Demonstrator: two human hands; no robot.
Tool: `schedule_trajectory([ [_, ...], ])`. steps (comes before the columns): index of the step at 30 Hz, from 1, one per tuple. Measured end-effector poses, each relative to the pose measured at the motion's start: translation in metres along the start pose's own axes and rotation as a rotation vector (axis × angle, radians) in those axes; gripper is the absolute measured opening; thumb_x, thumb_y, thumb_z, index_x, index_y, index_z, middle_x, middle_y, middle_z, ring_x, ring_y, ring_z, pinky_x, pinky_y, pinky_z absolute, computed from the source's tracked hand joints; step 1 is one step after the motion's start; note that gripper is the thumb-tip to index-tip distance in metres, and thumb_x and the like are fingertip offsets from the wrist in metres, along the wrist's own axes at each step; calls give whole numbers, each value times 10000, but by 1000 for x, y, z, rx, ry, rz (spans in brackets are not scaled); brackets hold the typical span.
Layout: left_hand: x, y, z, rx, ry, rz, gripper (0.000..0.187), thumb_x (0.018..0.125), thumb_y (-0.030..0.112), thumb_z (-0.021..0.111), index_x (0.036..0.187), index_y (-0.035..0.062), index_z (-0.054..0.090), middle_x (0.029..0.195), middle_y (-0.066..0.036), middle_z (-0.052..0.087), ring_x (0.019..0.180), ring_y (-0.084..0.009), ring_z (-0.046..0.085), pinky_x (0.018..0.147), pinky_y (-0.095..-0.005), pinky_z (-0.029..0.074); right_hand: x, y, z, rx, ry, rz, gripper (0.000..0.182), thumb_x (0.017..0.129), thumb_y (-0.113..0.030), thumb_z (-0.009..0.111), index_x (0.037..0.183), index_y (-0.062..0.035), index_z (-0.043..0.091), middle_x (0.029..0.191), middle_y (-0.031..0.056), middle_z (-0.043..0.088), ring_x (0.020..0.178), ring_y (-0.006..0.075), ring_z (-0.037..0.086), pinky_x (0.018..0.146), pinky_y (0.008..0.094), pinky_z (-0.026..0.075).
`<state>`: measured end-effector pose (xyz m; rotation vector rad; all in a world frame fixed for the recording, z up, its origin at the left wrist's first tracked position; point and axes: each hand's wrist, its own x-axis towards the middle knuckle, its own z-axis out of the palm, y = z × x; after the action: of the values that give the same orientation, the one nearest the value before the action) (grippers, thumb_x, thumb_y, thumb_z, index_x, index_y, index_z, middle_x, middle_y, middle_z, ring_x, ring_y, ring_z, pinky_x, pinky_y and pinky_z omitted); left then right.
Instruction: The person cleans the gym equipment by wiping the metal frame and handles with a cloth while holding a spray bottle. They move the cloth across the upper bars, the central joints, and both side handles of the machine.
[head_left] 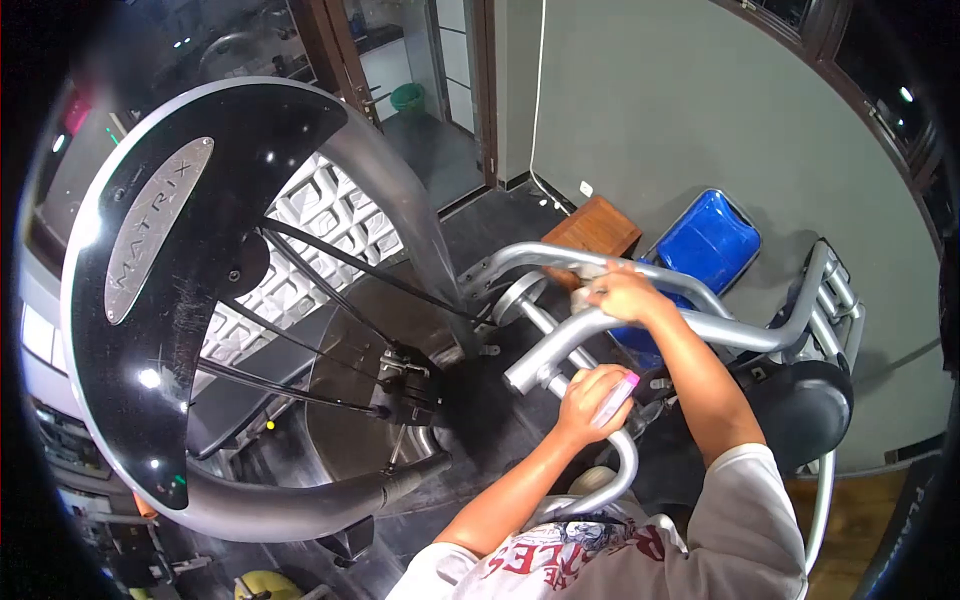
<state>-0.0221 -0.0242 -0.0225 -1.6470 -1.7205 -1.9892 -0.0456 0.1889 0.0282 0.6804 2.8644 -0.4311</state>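
My left hand (pixel 590 410) is closed around a small clear bottle with a pink cap (pixel 612 400), beside a silver tube of the gym machine. Further up, my right hand (pixel 628 296) presses a pale cloth (pixel 583 293) against the curved silver frame (pixel 690 325). Much of the cloth is hidden under the fingers. The frame's open-ended tube (pixel 540 362) points left, just above my left hand. Below that hand a bent silver handle (pixel 628 465) curves toward my shirt.
A large black shroud with a MATRIX plate (pixel 160 230) and black rods fill the left side. A black padded seat (pixel 800 415) is on the right. Behind the frame are a wooden box (pixel 605 228) and a blue plastic seat (pixel 710 240) by the grey wall.
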Motion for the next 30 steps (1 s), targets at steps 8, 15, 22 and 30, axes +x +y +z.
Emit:
schedule_trajectory([
  [8, -3, -1, 2, 26, 49, 17, 363, 691, 17, 747, 1043, 2, 660, 1018, -157, 703, 887, -309, 686, 761, -389, 508, 27, -39, 44, 258, -149, -565, 298, 950, -401, 643, 1085, -183, 795, 1232, 140, 657, 1208, 323, 581, 1061, 465, 418],
  [15, -5, -4, 7, 31, 57, -14, 364, 699, 15, 744, 1051, 4, 651, 1031, -144, 696, 902, -308, 676, 800, -396, 506, 16, -64, 8, 82, -344, -557, 335, 930, -517, 657, 1091, -258, 798, 1260, 116, 597, 1202, 381, 529, 1034, 489, 435],
  [22, -2, -4, 7, 28, 87, 15, 362, 682, -26, 732, 1027, -9, 626, 970, -166, 696, 822, -318, 676, 752, -402, 533, 45, -42, 42, 167, -296, -570, 277, 920, -464, 674, 1008, -241, 814, 1167, 142, 655, 1135, 356, 601, 999, 471, 465],
  [30, 3, 1, 4, 51, 92, 7, 298, 684, -29, 720, 969, -16, 635, 982, -177, 695, 822, -323, 678, 742, -396, 539, 26, -70, 29, 214, -414, -814, 251, 874, -415, 755, 1081, -284, 811, 1233, 102, 603, 1126, 337, 546, 1004, 462, 441],
])
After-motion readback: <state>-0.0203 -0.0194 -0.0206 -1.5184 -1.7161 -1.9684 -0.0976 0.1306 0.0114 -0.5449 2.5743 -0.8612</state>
